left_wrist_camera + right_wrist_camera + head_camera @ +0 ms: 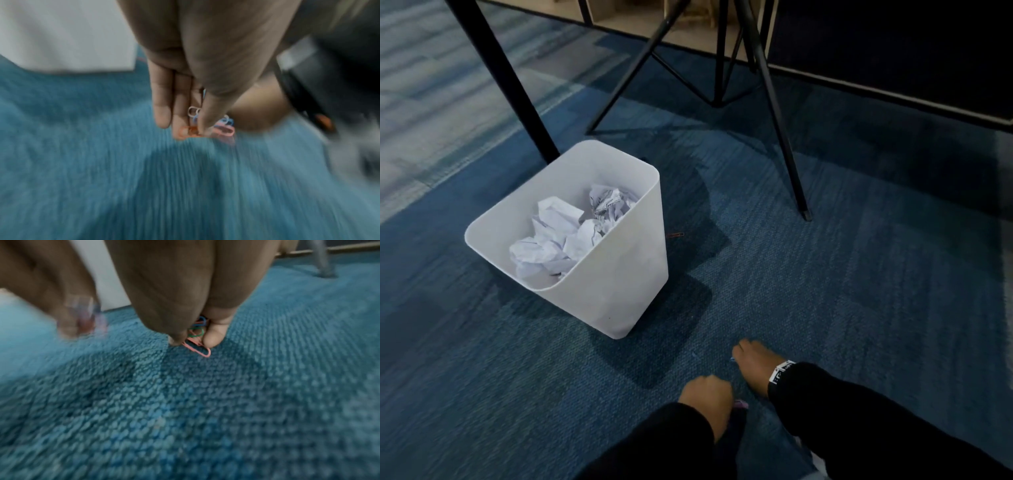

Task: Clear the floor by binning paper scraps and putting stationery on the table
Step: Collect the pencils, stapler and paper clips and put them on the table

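Observation:
My left hand (pixel 705 390) hovers low over the blue carpet and pinches a bunch of coloured paper clips (pixel 207 126) between thumb and fingers. Just to its right, my right hand (pixel 748 358) reaches down to the carpet and pinches its own cluster of clips (pixel 198 339), a pink one touching the floor. A white bin (pixel 616 281) stands to the upper left of the hands, holding crumpled paper (pixel 565 233). One orange clip (pixel 676 235) lies loose on the carpet beside the bin's right wall. The wrist views are blurred.
A thick black table leg (pixel 510 82) comes down right behind the bin. Thin black stand legs (pixel 780 120) spread over the carpet at the back right. A dark cabinet with a pale base edge (pixel 893 89) runs along the far side.

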